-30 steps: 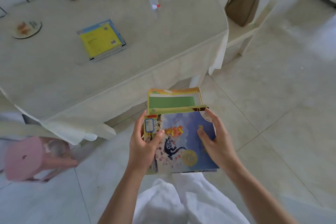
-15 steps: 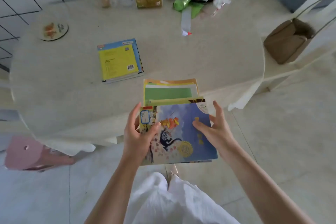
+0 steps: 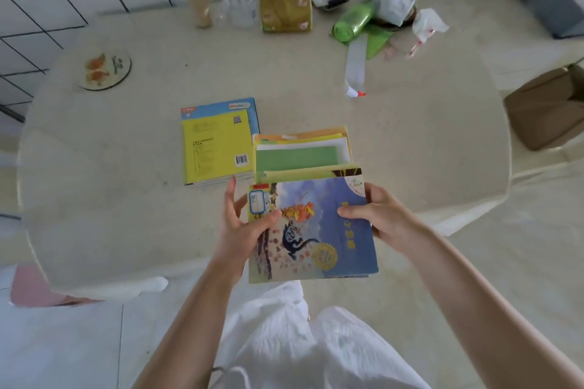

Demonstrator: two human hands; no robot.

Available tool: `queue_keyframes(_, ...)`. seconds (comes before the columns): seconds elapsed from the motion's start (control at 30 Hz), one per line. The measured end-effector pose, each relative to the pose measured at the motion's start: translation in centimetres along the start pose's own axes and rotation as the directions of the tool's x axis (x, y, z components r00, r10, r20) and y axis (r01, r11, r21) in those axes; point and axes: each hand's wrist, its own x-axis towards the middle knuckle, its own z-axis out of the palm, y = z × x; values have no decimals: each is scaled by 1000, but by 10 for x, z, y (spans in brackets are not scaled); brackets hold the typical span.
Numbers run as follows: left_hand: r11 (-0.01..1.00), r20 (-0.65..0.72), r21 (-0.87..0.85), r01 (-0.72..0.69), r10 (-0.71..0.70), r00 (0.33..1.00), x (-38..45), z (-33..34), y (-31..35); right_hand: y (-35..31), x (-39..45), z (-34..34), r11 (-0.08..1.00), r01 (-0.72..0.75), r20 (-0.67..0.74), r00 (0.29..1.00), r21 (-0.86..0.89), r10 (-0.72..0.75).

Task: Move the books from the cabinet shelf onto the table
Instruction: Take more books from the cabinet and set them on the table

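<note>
Since the earlier frame, the fanned stack of thin picture books (image 3: 311,199) is being carried forward and is now being held above the near part of the round table covered in a cream cloth (image 3: 126,193), where before it was over the floor. A yellow-and-blue paperback (image 3: 218,142) is lying flat on the cloth, just left of the stack's far end. Along the table's far edge a yellow tissue pack (image 3: 286,14), a green roll of bags (image 3: 352,22), a brownish cup (image 3: 199,8) and crumpled plastic are being kept; a round printed coaster (image 3: 106,68) is lying to the left. A white-tiled wall with dark grout is running behind, pale floor tiles are showing below, and a brown bag (image 3: 550,107) is sitting to the right.

The topmost book is being shown cover up (blue sky, a dark cat, orange leaves, a gold seal). It is being gripped at both sides: the left hand (image 3: 245,227) is pressing its thumb on the cover with fingers spread behind, and the right hand (image 3: 384,219) is pinching the right edge.
</note>
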Motion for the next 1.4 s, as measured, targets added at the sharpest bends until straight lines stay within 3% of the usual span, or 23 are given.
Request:
queue_keyframes(0.1, 976, 102, -109, 191, -180, 978, 40, 1, 20, -23, 33, -6, 998, 35, 13, 999, -56, -35)
queue_keyframes(0.2, 981, 179, 8, 192, -191, 965, 69, 4, 39, -38, 58, -12, 989, 89, -11, 996, -120, -91)
queue_keyframes(0.4, 951, 165, 292, -104, 56, 985, 111, 19, 51, -41, 97, -28, 909, 332, -34, 936, -252, -352)
queue_keyframes(0.53, 887, 164, 398, -235, 183, 969, 124, 36, 51, -48, 104, -33, 803, 409, -75, 872, -433, -484)
queue_keyframes(0.7, 838, -7, 486, -248, 287, 958, 121, 52, 35, -35, 122, -42, 678, 471, -21, 813, -564, -582)
queue_keyframes(0.83, 850, -65, 468, -242, 305, 950, 120, 54, 17, -29, 126, -47, 612, 528, 25, 769, -588, -639)
queue_keyframes(0.93, 848, -34, 473, -239, 289, 957, 120, 51, 12, -27, 128, -58, 597, 553, 101, 777, -582, -621)
queue_keyframes(1.2, 923, 14, 331, -197, 204, 979, 129, 57, -2, -29, 153, -65, 701, 501, 214, 861, -508, -461)
queue_keyframes(1.4, 916, 24, 379, -131, 131, 991, 149, 52, -11, -26, 168, -72, 702, 458, 270, 889, -545, -370)
